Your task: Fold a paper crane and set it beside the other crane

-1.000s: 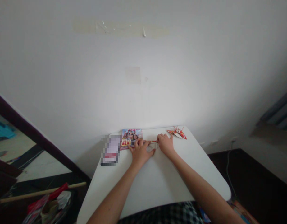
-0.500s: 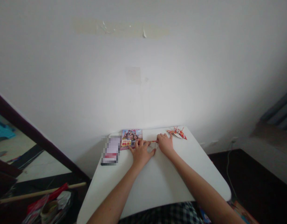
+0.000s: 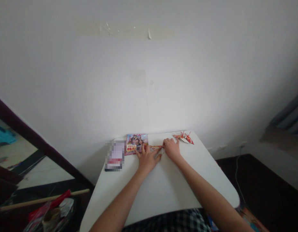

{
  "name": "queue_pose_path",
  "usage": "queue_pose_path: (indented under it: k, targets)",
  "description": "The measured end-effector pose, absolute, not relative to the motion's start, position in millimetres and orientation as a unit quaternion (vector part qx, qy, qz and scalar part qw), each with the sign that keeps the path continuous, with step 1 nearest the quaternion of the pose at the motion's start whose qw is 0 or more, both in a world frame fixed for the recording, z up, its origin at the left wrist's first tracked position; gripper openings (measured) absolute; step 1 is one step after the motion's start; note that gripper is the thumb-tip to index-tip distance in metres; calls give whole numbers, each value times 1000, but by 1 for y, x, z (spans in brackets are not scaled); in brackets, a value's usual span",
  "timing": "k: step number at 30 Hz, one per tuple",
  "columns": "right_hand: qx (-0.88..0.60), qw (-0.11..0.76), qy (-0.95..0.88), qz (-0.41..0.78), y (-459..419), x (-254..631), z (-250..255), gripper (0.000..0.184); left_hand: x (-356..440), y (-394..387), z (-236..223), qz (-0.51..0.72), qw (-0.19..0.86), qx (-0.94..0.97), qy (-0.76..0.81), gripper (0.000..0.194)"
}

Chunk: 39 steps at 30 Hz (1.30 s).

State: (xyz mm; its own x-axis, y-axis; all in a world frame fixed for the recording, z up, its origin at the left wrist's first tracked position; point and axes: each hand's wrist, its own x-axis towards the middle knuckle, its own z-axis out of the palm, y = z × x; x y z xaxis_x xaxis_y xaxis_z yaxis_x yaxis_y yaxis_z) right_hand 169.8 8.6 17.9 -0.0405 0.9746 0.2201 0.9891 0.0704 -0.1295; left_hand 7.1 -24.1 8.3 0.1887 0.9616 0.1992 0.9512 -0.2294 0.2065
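Observation:
A narrow strip of folded printed paper (image 3: 155,147) lies on the white table (image 3: 161,190) between my hands. My left hand (image 3: 148,159) rests palm down with its fingers spread; the fingertips touch the strip's left end and the lower edge of a colourful printed flyer (image 3: 136,140). At the strip's right end, the bent fingers of my right hand (image 3: 172,149) are pinched together on the paper. Just beyond the right hand sits a red and white folded paper crane (image 3: 184,138). Fingers hide both ends of the strip.
A phone (image 3: 115,155), its screen blurred out, lies left of the flyer. The wall (image 3: 149,103) stands directly behind the table. On the floor at lower left are a wooden stick (image 3: 44,199) and a bin with bags (image 3: 52,216). A cable (image 3: 237,175) hangs at the right.
The fingers of my left hand have shifted slightly, and more of the paper strip shows between the hands. My right hand stays almost in place on the strip's right end.

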Motion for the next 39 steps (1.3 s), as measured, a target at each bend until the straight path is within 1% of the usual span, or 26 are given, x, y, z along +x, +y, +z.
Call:
queue_pose_path:
  k: [3,6,9,13,17,22,28,31,39]
  targets:
    - [-684,123,-719,-21,9,170,17,17,6,-22,6,147,9,775,615,43]
    - [-681,140,-719,-19,8,170,14,17,6,-22,7,145,6,774,616,43]
    - [-673,166,-721,-20,6,172,11,17,6,-22,8,143,16,770,621,43]
    - [-662,218,-717,-16,1,180,8,22,6,-23,9,152,26,768,621,42]
    - [-659,249,-708,-41,-11,195,10,24,6,-23,9,160,24,769,618,40]
    - [-652,229,-723,-27,-27,210,7,25,6,-22,10,157,31,767,621,42]
    - [-640,261,-723,-9,-29,211,0,23,5,-22,10,156,36,769,619,44]
    - [-633,264,-727,-10,-29,211,0,22,4,-21,7,156,35,767,622,44]
    - [-680,244,-692,-14,-30,208,1,22,4,-19,7,143,38,766,625,47]
